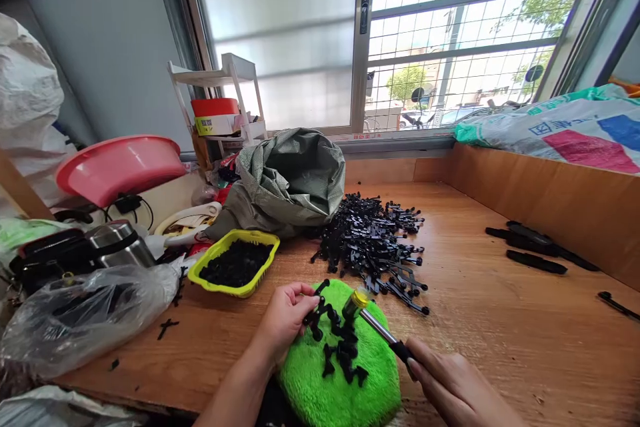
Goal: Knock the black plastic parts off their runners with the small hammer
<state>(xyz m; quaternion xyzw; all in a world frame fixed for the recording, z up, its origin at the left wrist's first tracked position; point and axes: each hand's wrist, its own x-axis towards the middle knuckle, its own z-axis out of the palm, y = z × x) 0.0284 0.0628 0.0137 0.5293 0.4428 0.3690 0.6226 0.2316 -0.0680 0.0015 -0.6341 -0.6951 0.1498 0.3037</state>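
A fuzzy bright green pad [367, 387] lies at the table's front edge with several small black plastic parts [346, 350] on it. At the pad's upper left, my left hand [290, 310] pinches a black part [321, 288] between thumb and fingers. My right hand [445, 373] is wrapped round the black grip of a small hammer [383, 328], whose metal shaft slants up to the left. The hammer's yellow-ended head is over the upper part of the pad, just right of my left hand. Whether it touches the black parts cannot be made out.
Behind the pad lies a pile of black parts [370, 240], beside a grey-green sack [295, 180]. A yellow basket [245, 290] of small black pieces stands left. Black strips [535, 247] lie right; a clear plastic bag [100, 313] and steel flask [123, 247] sit far left.
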